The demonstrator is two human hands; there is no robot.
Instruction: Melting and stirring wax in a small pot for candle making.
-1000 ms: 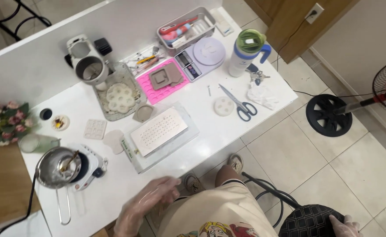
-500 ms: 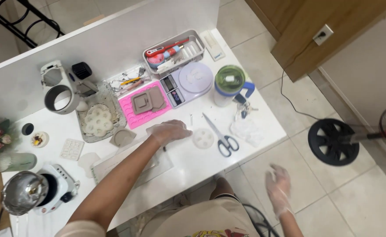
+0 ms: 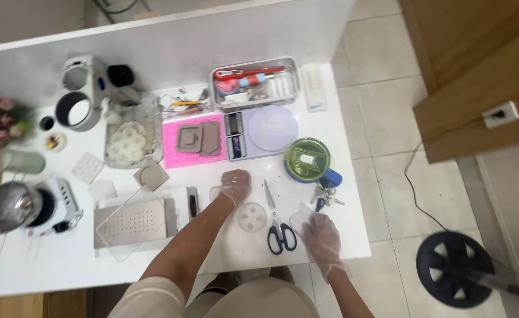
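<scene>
My left hand [image 3: 234, 184], in a thin clear glove, lies in the middle of the white table [image 3: 342, 235]. Its fingers curl over a small clear round mould [image 3: 216, 192]. My right hand [image 3: 322, 237], also gloved, rests with fingers spread at the table's front right edge, touching a crumpled clear plastic piece [image 3: 300, 217]. Between the hands lie a round white mould with holes [image 3: 251, 217] and black-handled scissors [image 3: 277, 222]. A clear tray holding a perforated white slab [image 3: 131, 224] sits left of my left forearm.
Further back are a pink mat with grey moulds [image 3: 192, 141], a digital scale [image 3: 260, 131], a green-lidded container [image 3: 307, 159], keys [image 3: 325, 197] and a tool tray [image 3: 254, 82]. A hot plate with a metal pot [image 3: 17, 207] stands at the left. A fan base [image 3: 455, 269] is on the floor.
My left hand has come back from the far side of the tray to the table's middle. My right hand rose from beside my body onto the table edge.
</scene>
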